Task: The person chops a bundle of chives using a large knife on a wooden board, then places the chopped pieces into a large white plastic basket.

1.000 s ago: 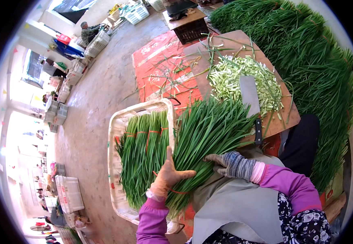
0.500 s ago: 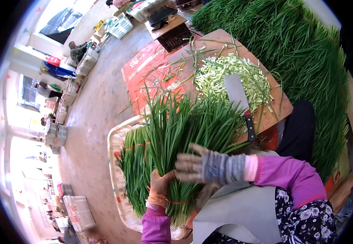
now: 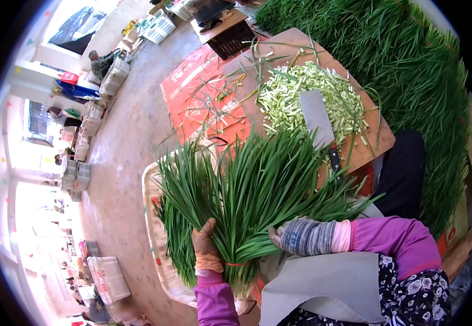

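Head camera looks down on a bundle of green chives (image 3: 252, 201) held up over the person's lap, above a white plastic crate (image 3: 150, 217). The crate holds more chives (image 3: 177, 250) lying lengthwise, mostly hidden under the bundle. The bundle's long axis runs from its cut ends near the person's body up and away toward the cutting board, and the leaf tips fan out wide to left and right. The leaves are long, flat and bright green; a thin red band (image 3: 238, 264) ties them near the base, where the stalks turn paler.

The left hand (image 3: 206, 250), in an orange-brown glove, has its fingers curled around the bundle's left side just above the band. The right hand (image 3: 300, 237), in a grey striped knit glove, lies against the bundle's right side with fingers together, pressing on the stalks.

Beyond the leaf tips a wooden cutting board (image 3: 374, 130) carries a heap of pale green chopped stalk pieces (image 3: 301, 98) and a cleaver (image 3: 318, 117) lying on them, its dark handle toward the person. Red sheeting (image 3: 192, 95) lies to the left of the board. A large mass of uncut chives (image 3: 410, 70) fills the right side.
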Tool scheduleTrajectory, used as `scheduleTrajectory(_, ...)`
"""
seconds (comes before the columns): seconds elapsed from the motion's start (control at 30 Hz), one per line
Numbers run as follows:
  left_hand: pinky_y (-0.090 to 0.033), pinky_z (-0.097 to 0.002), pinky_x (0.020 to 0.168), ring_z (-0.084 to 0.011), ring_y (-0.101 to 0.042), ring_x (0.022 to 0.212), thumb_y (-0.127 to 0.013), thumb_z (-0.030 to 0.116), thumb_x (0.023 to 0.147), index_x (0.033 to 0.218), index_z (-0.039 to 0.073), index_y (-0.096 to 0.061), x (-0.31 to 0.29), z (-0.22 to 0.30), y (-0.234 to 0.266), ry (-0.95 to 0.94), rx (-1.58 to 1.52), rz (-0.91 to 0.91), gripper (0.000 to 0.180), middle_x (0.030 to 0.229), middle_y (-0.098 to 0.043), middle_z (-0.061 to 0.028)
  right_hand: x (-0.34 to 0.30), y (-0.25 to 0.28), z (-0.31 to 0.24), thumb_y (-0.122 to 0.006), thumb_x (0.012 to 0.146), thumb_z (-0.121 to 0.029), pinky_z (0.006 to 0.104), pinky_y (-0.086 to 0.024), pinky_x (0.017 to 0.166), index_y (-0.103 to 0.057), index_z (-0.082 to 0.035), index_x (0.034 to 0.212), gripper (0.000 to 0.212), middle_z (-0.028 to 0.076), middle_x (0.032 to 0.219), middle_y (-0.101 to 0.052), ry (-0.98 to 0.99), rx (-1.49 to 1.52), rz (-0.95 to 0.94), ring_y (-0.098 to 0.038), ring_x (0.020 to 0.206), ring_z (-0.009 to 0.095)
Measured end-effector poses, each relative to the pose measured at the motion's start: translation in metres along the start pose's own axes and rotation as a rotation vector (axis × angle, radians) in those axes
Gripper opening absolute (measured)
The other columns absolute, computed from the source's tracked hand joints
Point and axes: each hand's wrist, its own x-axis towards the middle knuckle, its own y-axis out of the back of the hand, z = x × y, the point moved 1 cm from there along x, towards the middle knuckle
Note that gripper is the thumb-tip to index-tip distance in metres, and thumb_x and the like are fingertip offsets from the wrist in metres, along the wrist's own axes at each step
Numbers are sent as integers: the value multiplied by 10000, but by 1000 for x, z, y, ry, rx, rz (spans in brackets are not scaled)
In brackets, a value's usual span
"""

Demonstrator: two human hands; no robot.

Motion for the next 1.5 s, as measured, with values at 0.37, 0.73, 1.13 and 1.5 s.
scheduleTrajectory(0.37,-551,-335,723,-211,-646,813,-614,136,849,1139,-11,-559,-9,4,-17,16,2,-119,329,987,-646,-85,32,71,28,-675,722,-457,426,-438,816,-417,-90,1320,748,94,1186,-540,33,-55,93,-535,1063,260)
scheduleTrajectory(0.73,-547,-303,703,-191,-646,788,-590,120,867,1121,-21,-551,-8,1,-16,-30,76,-59,293,962,-648,-96,38,54,62,-650,712,-581,430,-499,700,-431,74,1237,867,179,941,-615,-75,99,-80,-611,833,333)
scheduleTrajectory(1.13,-452,-312,865,-200,-550,1042,-699,152,815,1278,-44,-437,-38,-1,-10,-231,584,-8,567,1188,-560,-141,4,45,31,-444,855,-138,429,-521,607,-420,23,1256,432,145,877,-647,-240,-51,-53,-653,793,286)
scheduleTrajectory(1.5,-454,-317,888,-338,-594,973,-532,-126,782,1100,-1,-582,-59,33,-118,-794,1056,-646,346,1053,-618,-177,6,36,29,-441,862,-160,433,-519,647,-436,9,1246,420,145,899,-645,-264,-28,15,-654,793,284)
